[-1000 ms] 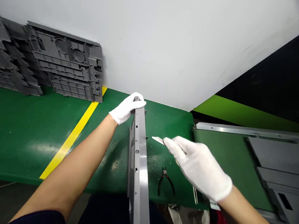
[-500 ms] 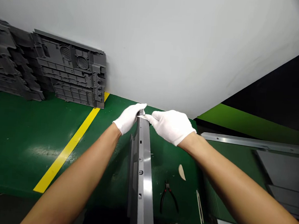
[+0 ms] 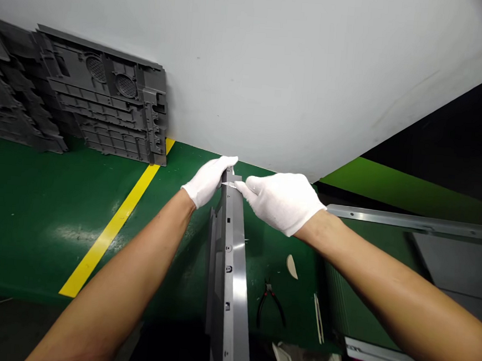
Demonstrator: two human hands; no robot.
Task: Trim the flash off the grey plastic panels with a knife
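A long grey plastic panel (image 3: pixel 236 247) stands on its edge, running away from my body, with small slots and holes along its narrow top side. My gloved left hand (image 3: pixel 210 181) is closed around the panel's far end from the left. On the other side, my gloved right hand (image 3: pixel 283 200) pinches a thin pointed blade (image 3: pixel 229 185), its tip lying across the panel's top edge near the left fingers. The blade's handle is hidden inside the right hand. Both gloves are white.
Red-and-black cutting pliers (image 3: pixel 271 303), a half-round beige piece (image 3: pixel 292 267) and tweezers (image 3: pixel 319 318) lie on the green table (image 3: pixel 164 302) to the right. Ribbed dark grey panels (image 3: pixel 113 101) lean on the white wall at left. A metal-edged frame (image 3: pixel 408 221) is at right.
The whole view has shifted slightly. The blade stays at the panel's far edge, and the right hand has turned a little. Both holds are unchanged.
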